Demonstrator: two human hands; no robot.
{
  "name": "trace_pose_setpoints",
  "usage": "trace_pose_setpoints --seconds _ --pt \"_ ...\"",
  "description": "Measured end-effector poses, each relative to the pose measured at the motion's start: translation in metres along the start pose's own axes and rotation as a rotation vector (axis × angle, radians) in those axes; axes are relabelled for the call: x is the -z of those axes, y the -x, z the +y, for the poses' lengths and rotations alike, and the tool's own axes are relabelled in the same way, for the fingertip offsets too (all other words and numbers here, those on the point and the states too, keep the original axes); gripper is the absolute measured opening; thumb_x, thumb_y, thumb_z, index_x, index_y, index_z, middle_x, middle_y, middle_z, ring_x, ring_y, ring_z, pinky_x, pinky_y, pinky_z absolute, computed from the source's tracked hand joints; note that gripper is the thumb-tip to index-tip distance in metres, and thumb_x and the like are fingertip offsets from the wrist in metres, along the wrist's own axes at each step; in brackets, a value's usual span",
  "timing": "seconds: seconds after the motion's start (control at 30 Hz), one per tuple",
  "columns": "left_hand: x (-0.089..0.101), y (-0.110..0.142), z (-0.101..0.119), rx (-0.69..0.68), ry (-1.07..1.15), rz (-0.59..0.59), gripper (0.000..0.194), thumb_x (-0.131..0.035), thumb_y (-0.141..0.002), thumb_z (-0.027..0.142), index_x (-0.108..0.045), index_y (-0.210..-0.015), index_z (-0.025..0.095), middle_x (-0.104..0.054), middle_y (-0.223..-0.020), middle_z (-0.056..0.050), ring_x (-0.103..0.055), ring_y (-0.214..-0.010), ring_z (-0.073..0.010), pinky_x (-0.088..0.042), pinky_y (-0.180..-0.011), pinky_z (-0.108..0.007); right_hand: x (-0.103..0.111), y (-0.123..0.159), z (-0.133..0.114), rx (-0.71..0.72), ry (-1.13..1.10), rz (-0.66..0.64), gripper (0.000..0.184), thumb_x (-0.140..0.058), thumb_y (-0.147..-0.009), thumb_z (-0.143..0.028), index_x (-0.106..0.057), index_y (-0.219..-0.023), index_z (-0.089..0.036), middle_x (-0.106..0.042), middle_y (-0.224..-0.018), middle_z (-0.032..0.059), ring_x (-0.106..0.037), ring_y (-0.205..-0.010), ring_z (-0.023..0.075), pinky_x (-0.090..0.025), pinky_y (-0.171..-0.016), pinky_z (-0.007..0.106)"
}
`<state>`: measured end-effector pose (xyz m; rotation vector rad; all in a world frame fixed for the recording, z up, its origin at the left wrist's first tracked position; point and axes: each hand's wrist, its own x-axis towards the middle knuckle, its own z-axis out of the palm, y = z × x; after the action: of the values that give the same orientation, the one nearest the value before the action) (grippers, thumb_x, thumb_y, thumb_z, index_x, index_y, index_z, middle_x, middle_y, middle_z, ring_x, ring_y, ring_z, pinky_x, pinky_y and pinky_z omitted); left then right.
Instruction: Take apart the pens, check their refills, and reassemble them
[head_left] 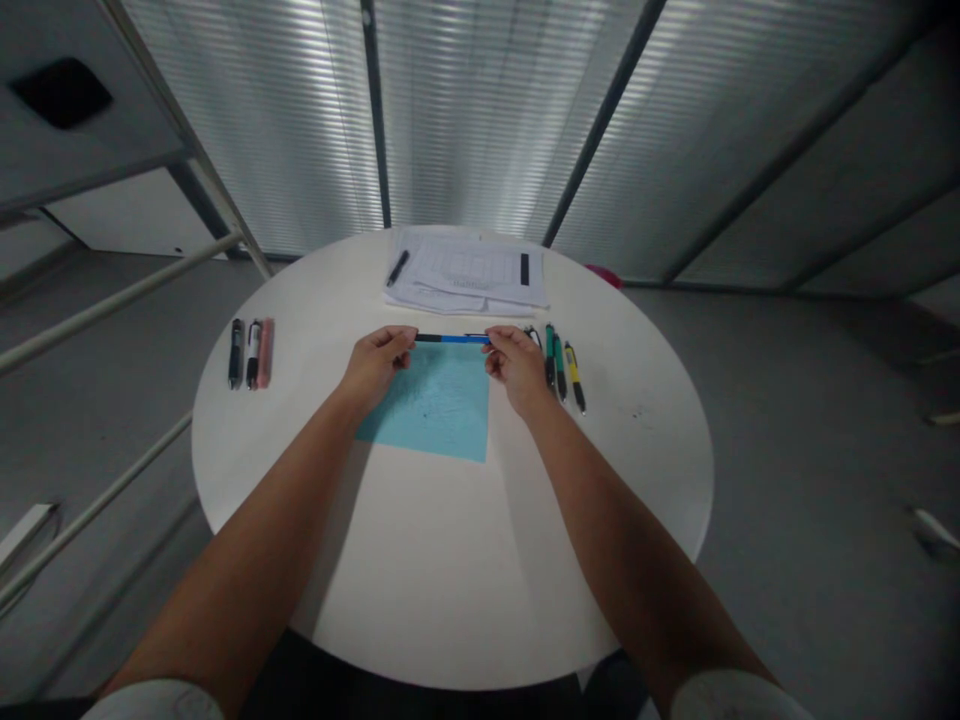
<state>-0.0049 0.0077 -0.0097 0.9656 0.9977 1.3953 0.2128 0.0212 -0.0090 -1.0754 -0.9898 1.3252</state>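
A blue pen point(454, 339) with a black grip is stretched level between my two hands, above the far edge of a light-blue sheet of paper point(435, 405). My left hand point(380, 362) pinches its black end. At the other end, by the clip, the fingers of my right hand point(517, 362) are closed on the pen. Beside my right hand lie green pens point(559, 366) and a yellow pen point(575, 378); another pen there is partly hidden by the hand. Marks show on the blue sheet, too small to read.
The round white table point(435, 560) carries a stack of printed papers point(465, 272) at the back, with a black pen point(398, 267) on it. On the left lie a dark pen point(235, 354), a white-and-black pen point(253, 355) and a pink one point(266, 353). Metal rails point(120, 293) stand left of the table.
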Motion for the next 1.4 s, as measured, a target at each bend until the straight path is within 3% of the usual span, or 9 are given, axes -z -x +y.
trace_pose_setpoints --seconds 0.13,0.33,0.63,0.8,0.97,1.13,1.23,1.3,1.4 --pt "-0.0006 0.0015 0.0021 0.007 -0.001 -0.005 0.021 -0.079 -0.069 0.03 -0.073 -0.082 0.015 -0.059 -0.073 -0.002 -0.048 -0.056 -0.0074 -0.037 -0.054 -0.024 -0.0004 -0.0006 0.0013 0.025 0.024 -0.004 0.035 -0.073 -0.069 -0.049 -0.062 -0.087 -0.022 -0.062 -0.067 -0.0063 -0.051 -0.042 0.0048 -0.029 -0.039 0.019" --pt "0.0002 0.0027 0.0024 0.003 -0.019 -0.015 0.022 -0.08 -0.068 0.027 -0.075 -0.085 0.015 -0.061 -0.071 -0.002 -0.049 -0.058 -0.008 -0.037 -0.055 -0.023 -0.0025 -0.0003 0.0018 0.063 0.1 -0.043 0.04 -0.069 -0.073 -0.06 -0.06 -0.079 -0.021 -0.049 -0.048 -0.009 -0.044 -0.039 0.0054 -0.03 -0.039 0.019" --pt "0.0001 0.0008 -0.0024 -0.017 -0.073 0.044 0.023 -0.08 -0.07 0.034 -0.073 -0.08 0.014 -0.064 -0.074 -0.004 -0.049 -0.056 -0.0082 -0.038 -0.056 -0.025 -0.0033 0.0031 -0.0016 0.053 0.124 -0.033 0.034 -0.071 -0.071 -0.053 -0.061 -0.078 -0.021 -0.053 -0.052 -0.0076 -0.049 -0.043 0.0062 -0.032 -0.041 0.018" --pt "0.0005 0.0004 -0.0028 -0.003 -0.081 0.065 0.025 -0.077 -0.074 0.037 -0.067 -0.069 0.014 -0.062 -0.068 -0.004 -0.049 -0.055 -0.0087 -0.037 -0.055 -0.025 -0.003 0.0032 -0.0021 0.077 0.09 -0.077 0.035 -0.076 -0.068 -0.046 -0.062 -0.088 -0.022 -0.061 -0.067 -0.0058 -0.053 -0.045 0.0056 -0.031 -0.04 0.019" --pt "0.0037 -0.0011 -0.006 -0.013 -0.108 0.048 0.025 -0.075 -0.076 0.038 -0.069 -0.071 0.015 -0.062 -0.068 -0.005 -0.05 -0.055 -0.0088 -0.038 -0.055 -0.024 -0.0027 0.0016 -0.0011 0.072 0.079 -0.079 0.041 -0.077 -0.066 -0.047 -0.061 -0.095 -0.022 -0.06 -0.068 -0.0064 -0.054 -0.046 0.0062 -0.03 -0.039 0.019" --pt "0.0027 0.0001 -0.0047 -0.013 -0.087 0.031 0.022 -0.076 -0.074 0.036 -0.07 -0.075 0.015 -0.066 -0.076 -0.006 -0.051 -0.057 -0.0085 -0.04 -0.057 -0.024 -0.0056 0.0046 -0.0009 0.074 0.19 -0.082 0.042 -0.064 -0.077 -0.063 -0.062 -0.083 -0.021 -0.051 -0.05 -0.0079 -0.044 -0.037 0.0059 -0.027 -0.036 0.019" --pt "0.001 0.001 -0.0028 -0.008 -0.078 0.035 0.021 -0.077 -0.073 0.035 -0.07 -0.074 0.015 -0.064 -0.073 -0.005 -0.05 -0.057 -0.0086 -0.039 -0.057 -0.024 -0.0064 0.0054 -0.0008 0.085 0.218 -0.085 0.041 -0.061 -0.08 -0.063 -0.061 -0.08 -0.022 -0.044 -0.042 -0.0097 -0.038 -0.033 0.006 -0.026 -0.035 0.02" --pt "0.0006 0.0009 -0.0024 -0.002 -0.075 0.037 0.021 -0.077 -0.073 0.034 -0.07 -0.073 0.015 -0.064 -0.072 -0.005 -0.05 -0.057 -0.0086 -0.039 -0.056 -0.024 -0.0056 0.0045 -0.0006 0.083 0.171 -0.078 0.035 -0.068 -0.075 -0.055 -0.059 -0.085 -0.023 -0.052 -0.05 -0.0092 -0.044 -0.036 0.0062 -0.028 -0.036 0.019" --pt "0.0015 0.0002 -0.0033 -0.001 -0.069 0.041 0.02 -0.078 -0.072 0.033 -0.069 -0.072 0.015 -0.063 -0.072 -0.004 -0.05 -0.056 -0.0082 -0.038 -0.055 -0.023 -0.0039 0.0031 -0.0008 0.072 0.087 -0.081 0.041 -0.077 -0.064 -0.043 -0.058 -0.095 -0.025 -0.065 -0.073 -0.007 -0.055 -0.045 0.007 -0.034 -0.037 0.018"
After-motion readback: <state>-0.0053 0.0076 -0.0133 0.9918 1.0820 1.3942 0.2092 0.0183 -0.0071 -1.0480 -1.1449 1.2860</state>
